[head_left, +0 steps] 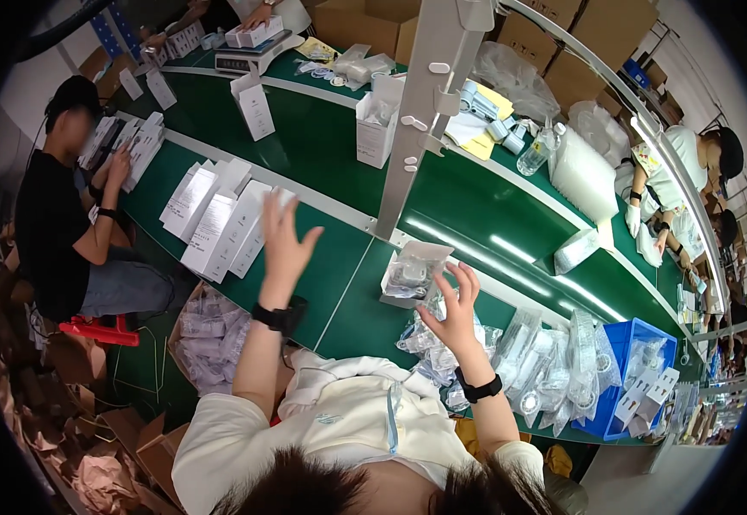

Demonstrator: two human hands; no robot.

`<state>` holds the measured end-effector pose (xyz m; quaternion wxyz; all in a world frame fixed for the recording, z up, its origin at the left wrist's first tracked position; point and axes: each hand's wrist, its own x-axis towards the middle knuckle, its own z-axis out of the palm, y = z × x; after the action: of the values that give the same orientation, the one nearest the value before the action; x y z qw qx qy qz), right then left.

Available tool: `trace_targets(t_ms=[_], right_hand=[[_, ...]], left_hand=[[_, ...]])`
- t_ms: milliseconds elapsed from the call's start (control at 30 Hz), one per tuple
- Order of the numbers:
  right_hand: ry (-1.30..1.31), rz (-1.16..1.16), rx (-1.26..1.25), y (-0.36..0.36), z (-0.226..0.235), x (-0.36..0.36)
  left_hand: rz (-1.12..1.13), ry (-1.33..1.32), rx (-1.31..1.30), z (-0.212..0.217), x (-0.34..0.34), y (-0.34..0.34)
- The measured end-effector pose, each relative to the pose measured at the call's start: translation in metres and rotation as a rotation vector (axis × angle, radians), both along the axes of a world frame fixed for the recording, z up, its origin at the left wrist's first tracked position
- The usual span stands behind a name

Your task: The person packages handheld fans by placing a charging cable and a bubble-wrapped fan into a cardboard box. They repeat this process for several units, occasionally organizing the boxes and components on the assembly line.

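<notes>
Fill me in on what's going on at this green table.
A person works at a long green table. Their left hand is raised, fingers spread, over a row of flat white boxes, holding nothing. Their right hand hovers open beside a small bagged part, above a pile of clear bags. A blue bin stands to the right. Other people work nearby.

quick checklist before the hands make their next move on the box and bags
1. Left hand free: ok, fingers open, raised over the flat boxes.
2. Right hand free: ok, open, holding nothing.
3. Open box within reach: ok, beside the right hand.
4. Box already filled: cannot tell.
5. Bags at hand: ok, piled by the right wrist.
6. Blue bin stocked: ok, holds white parts.
</notes>
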<state>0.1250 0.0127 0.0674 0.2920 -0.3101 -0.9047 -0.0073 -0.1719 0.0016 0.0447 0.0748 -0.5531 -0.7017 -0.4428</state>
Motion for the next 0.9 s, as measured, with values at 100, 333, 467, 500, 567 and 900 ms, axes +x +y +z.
trace_targets(t_ms=[100, 333, 467, 500, 567, 900], right_hand=[[0.409, -0.120, -0.455, 0.005, -0.014, -0.004], [0.770, -0.001, -1.009, 0.049, -0.033, -0.007], [0.939, -0.124, -0.998, 0.105, -0.014, 0.046], [0.949, -0.219, -0.950, 0.121, -0.008, 0.055], [0.959, -0.305, -0.902, 0.146, -0.006, 0.069], [0.435, -0.531, -0.460, 0.232, -0.031, 0.186]], left_hand=[[0.431, 0.265, -0.473, -0.014, -0.080, -0.010], [0.461, 0.173, -0.777, -0.064, -0.154, -0.030], [0.201, 0.100, -0.732, -0.016, -0.062, -0.061], [0.070, 0.073, -0.718, -0.011, -0.036, -0.063], [-0.034, -0.065, -0.757, -0.001, 0.030, -0.063], [-0.301, -0.060, -1.064, -0.043, 0.083, -0.007]])
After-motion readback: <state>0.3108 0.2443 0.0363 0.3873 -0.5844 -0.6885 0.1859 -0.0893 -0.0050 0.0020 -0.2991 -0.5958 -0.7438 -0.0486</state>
